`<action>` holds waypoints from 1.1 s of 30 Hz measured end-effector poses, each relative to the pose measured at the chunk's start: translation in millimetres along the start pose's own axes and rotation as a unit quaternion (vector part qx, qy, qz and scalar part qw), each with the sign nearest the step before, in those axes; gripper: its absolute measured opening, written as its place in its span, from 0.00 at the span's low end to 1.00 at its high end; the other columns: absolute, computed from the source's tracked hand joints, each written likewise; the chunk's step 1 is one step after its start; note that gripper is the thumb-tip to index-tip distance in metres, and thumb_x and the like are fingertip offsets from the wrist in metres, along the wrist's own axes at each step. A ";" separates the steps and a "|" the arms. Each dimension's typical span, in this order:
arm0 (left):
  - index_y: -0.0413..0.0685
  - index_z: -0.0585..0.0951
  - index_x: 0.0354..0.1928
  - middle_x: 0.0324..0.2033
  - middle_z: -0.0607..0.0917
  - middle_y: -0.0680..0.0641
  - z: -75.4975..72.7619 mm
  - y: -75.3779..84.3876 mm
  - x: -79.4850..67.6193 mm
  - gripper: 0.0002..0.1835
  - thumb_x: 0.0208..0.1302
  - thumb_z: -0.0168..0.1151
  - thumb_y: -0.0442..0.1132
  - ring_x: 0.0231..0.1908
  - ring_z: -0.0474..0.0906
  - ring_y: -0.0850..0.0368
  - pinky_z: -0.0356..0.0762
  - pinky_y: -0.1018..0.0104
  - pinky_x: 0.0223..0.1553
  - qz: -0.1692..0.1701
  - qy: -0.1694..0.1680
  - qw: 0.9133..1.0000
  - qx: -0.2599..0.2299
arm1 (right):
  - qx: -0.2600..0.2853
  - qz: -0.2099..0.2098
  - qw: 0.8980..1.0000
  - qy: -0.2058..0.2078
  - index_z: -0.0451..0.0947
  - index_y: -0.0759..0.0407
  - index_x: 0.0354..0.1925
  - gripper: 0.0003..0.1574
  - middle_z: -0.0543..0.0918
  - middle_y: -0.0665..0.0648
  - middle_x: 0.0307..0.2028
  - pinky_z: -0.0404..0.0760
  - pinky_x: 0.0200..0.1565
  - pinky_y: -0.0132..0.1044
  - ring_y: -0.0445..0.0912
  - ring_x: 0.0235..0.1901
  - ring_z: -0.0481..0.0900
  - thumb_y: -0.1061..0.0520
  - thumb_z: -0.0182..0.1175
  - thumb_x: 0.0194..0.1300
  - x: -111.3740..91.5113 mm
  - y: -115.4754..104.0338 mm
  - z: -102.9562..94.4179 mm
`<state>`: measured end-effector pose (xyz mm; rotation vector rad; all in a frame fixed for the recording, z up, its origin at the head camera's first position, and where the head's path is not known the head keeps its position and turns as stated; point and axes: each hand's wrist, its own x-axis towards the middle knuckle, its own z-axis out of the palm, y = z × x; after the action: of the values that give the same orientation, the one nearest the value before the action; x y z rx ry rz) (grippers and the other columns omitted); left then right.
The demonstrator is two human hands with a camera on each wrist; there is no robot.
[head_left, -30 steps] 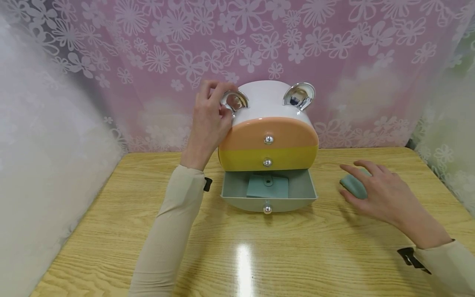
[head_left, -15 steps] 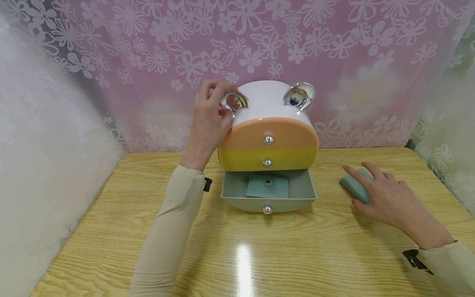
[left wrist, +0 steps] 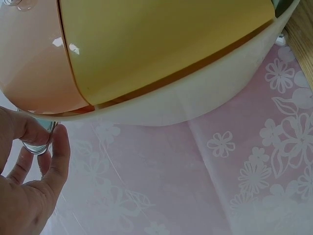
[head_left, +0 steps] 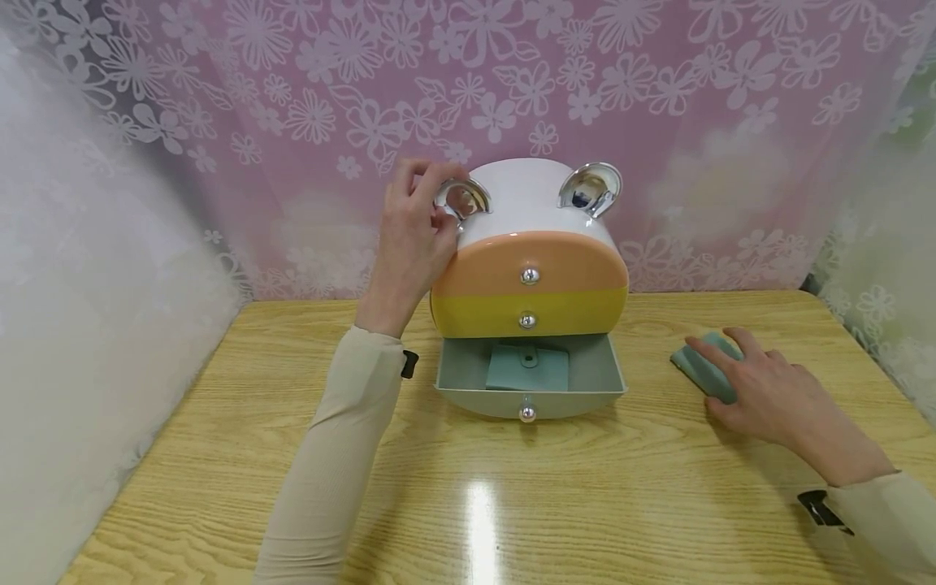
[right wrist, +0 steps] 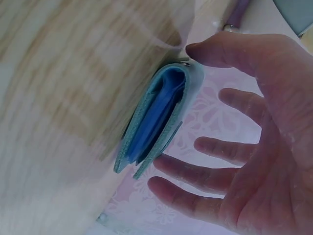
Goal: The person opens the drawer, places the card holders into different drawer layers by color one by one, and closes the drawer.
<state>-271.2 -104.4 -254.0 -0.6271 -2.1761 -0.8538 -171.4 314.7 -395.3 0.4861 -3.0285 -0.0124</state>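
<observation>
In the head view, my left hand (head_left: 411, 244) pinches the left silver ear (head_left: 468, 197) of a small drawer cabinet (head_left: 522, 191) with a white body. The left wrist view shows thumb and fingers round that shiny ear. Its orange and yellow drawers are closed; the green bottom drawer (head_left: 457, 370) is pulled out. A teal card holder (head_left: 512, 375) with a snap tab lies inside it. A second teal card holder (head_left: 698, 370) rests on the table at right. My right hand (head_left: 778, 402) is spread beside it, thumb and fingers near its ends. Blue sleeves (right wrist: 156, 115) show inside its fold.
The wood-grain table (head_left: 585, 504) carries the cabinet near its back edge. A pink flowered curtain (head_left: 512, 81) hangs close behind, with pale cloth (head_left: 95, 284) along the left side. The pulled-out drawer juts forward over the tabletop.
My right hand has drawn back slightly to the right, uncovering more of the card holder on the table. The left hand, cabinet and drawer have stayed put.
</observation>
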 end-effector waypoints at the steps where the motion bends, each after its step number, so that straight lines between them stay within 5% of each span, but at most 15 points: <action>1: 0.49 0.81 0.54 0.51 0.74 0.42 0.2 -0.4 -0.2 0.22 0.61 0.54 0.24 0.47 0.70 0.47 0.74 0.63 0.48 0.001 0.000 1.000 -0.001 | 0.003 0.000 1.000 -0.005 0.61 0.54 0.76 0.51 0.60 0.82 0.65 0.76 0.20 0.56 0.75 0.35 0.79 0.49 0.71 0.59 0.5 0.6 0.9; 9: 0.49 0.81 0.54 0.51 0.74 0.42 -0.6 -0.4 0.3 0.21 0.62 0.54 0.24 0.46 0.70 0.48 0.75 0.63 0.48 0.008 0.004 1.000 -0.001 | 0.030 -0.008 0.999 -0.022 0.64 0.60 0.73 0.46 0.61 0.85 0.63 0.79 0.25 0.59 0.77 0.36 0.79 0.53 0.69 0.61 4.3 4.2 2.1; 18: 0.50 0.82 0.55 0.52 0.74 0.43 -0.7 0.5 -0.4 0.21 0.63 0.55 0.25 0.49 0.71 0.47 0.78 0.64 0.48 -0.006 -0.004 1.000 0.005 | 0.063 -0.028 0.997 -0.026 0.60 0.59 0.76 0.45 0.60 0.88 0.63 0.77 0.26 0.49 0.51 0.21 0.79 0.54 0.64 0.65 3.5 6.3 3.5; 24: 0.50 0.81 0.55 0.52 0.74 0.43 -1.1 0.9 0.0 0.21 0.63 0.55 0.25 0.49 0.71 0.48 0.78 0.65 0.49 -0.008 -0.004 1.000 0.007 | 0.055 -0.049 0.997 -0.005 0.60 0.54 0.78 0.41 0.62 0.88 0.62 0.77 0.26 0.47 0.52 0.23 0.81 0.57 0.60 0.71 1.8 7.2 4.7; 29: 0.50 0.82 0.55 0.52 0.74 0.43 -1.1 1.1 0.1 0.21 0.62 0.55 0.25 0.49 0.71 0.48 0.77 0.65 0.48 -0.006 -0.003 1.000 0.006 | 0.063 -0.038 0.997 -0.001 0.64 0.58 0.75 0.33 0.63 0.87 0.62 0.79 0.27 0.50 0.57 0.26 0.83 0.59 0.53 0.74 1.5 7.0 1.8; 33: 0.51 0.82 0.55 0.52 0.74 0.43 -1.2 1.0 -0.8 0.21 0.62 0.56 0.25 0.49 0.71 0.48 0.77 0.64 0.48 -0.009 -0.005 1.000 0.003 | 0.082 -0.026 0.996 -0.014 0.62 0.62 0.75 0.32 0.63 0.86 0.62 0.72 0.23 0.42 0.49 0.22 0.80 0.58 0.48 0.77 1.1 6.1 -2.1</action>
<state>-269.5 -104.7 -253.6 -0.6103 -2.1957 -0.8544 -174.2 320.2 -393.0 0.5821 -3.0580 0.2295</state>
